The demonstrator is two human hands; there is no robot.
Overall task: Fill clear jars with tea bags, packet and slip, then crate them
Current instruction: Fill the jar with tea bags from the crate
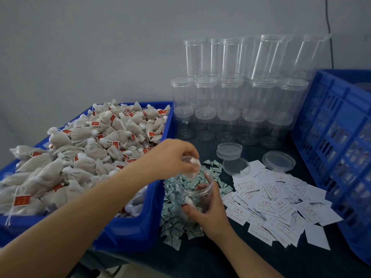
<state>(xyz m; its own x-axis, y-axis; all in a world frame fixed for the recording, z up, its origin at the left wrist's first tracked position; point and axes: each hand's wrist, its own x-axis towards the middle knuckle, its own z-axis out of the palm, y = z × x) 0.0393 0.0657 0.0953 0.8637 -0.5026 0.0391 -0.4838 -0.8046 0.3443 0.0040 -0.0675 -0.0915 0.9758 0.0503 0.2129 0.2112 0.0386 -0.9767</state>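
My right hand [208, 212] grips an open clear jar [193, 185] standing among small green-and-white packets [174, 227]. My left hand [172, 157] hovers over the jar's mouth and pinches a beige tea bag [192, 169] that hangs into the opening. At least one tea bag lies at the jar's bottom. A blue bin [140, 227] on the left is heaped with tea bags [90, 149] with red tags. White printed slips [281, 205] are spread to the right of the jar.
Capped empty clear jars [236, 93] are stacked in three tiers at the back against the wall. Loose clear lids [279, 160] lie in front of them. A blue slatted crate [337, 137] stands at the right edge of the dark table.
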